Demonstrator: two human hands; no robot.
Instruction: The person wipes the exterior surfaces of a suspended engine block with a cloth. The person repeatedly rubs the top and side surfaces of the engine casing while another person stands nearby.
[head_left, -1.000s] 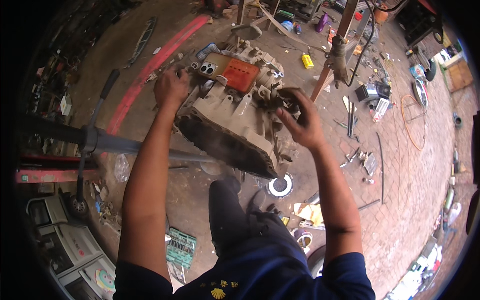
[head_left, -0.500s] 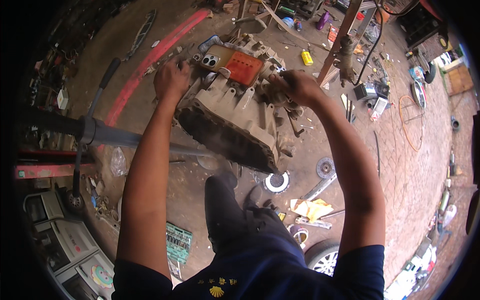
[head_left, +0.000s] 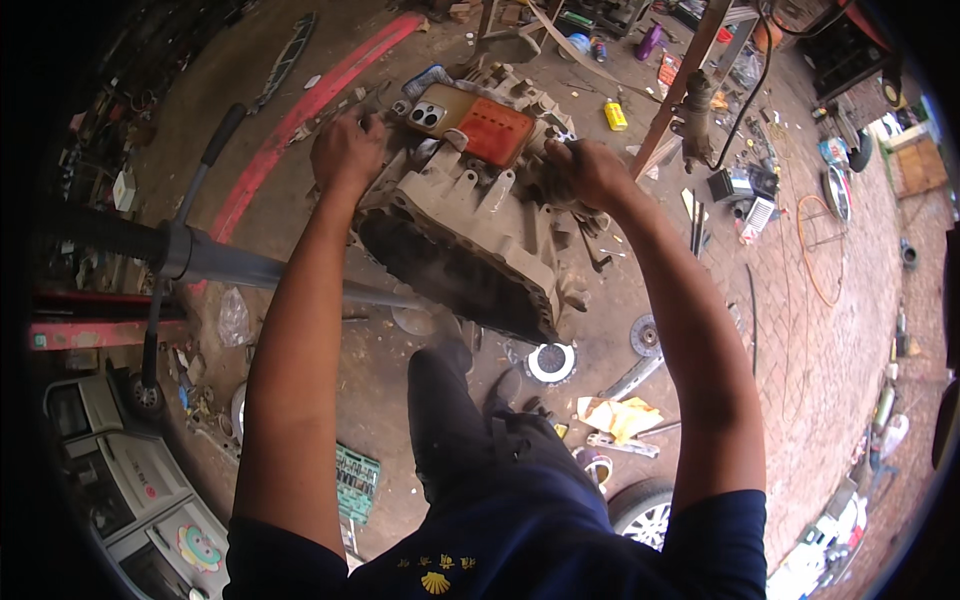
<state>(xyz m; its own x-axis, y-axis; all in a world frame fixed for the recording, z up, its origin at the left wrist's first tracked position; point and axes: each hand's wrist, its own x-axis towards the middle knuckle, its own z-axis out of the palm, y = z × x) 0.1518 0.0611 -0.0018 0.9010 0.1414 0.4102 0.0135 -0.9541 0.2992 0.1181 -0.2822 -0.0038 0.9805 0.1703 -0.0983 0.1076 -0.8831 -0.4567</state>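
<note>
A dusty gearbox [head_left: 450, 205] is in front of me, its dark open bell end tilted toward my legs. My left hand [head_left: 350, 155] has its fingers curled at the far left side of the casing. On the right, my right hand [head_left: 592, 175] is closed round a protruding part of the same casing; its fingertips are partly hidden. A phone [head_left: 490, 130] in a tan and orange-red case lies on top of the gearbox between my hands, camera side up. What bears the gearbox from below is mostly hidden.
A grey jack post [head_left: 225, 262] with a long handle [head_left: 222, 135] stands left. A red beam [head_left: 290, 135] lies beyond. Near my feet are a clutch cover [head_left: 551, 363], a clutch disc [head_left: 646, 337], a green socket set [head_left: 357, 485] and a wheel [head_left: 645, 515]. A brown post [head_left: 690, 60] stands right.
The gearbox, with the phone on it, has shifted slightly to the right in view. Both hands stay on the casing, and their grip looks the same.
</note>
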